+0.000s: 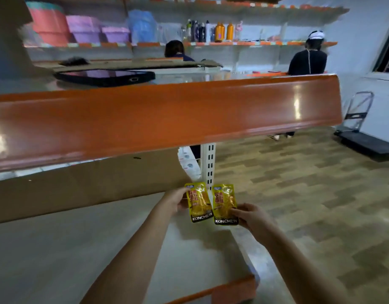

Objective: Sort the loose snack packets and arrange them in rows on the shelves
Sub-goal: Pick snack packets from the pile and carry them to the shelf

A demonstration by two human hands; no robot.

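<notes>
Two yellow snack packets with a black "KONCHEW" band stand side by side over the far right corner of the lower white shelf (57, 249). My left hand (176, 199) grips the left packet (200, 202) by its left edge. My right hand (250, 216) pinches the right packet (224, 204) at its lower right corner. Both packets are upright, labels facing me, edges almost touching. The shelf surface in front of them is bare.
An orange-fronted upper shelf (167, 115) overhangs close above, with a dark tablet (105, 76) on it. A brown cardboard sheet (79, 183) leans at the back of the lower shelf. A white slotted upright (208, 165) stands behind the packets. Two people stand at far shelves; a platform trolley (362, 137) is at right.
</notes>
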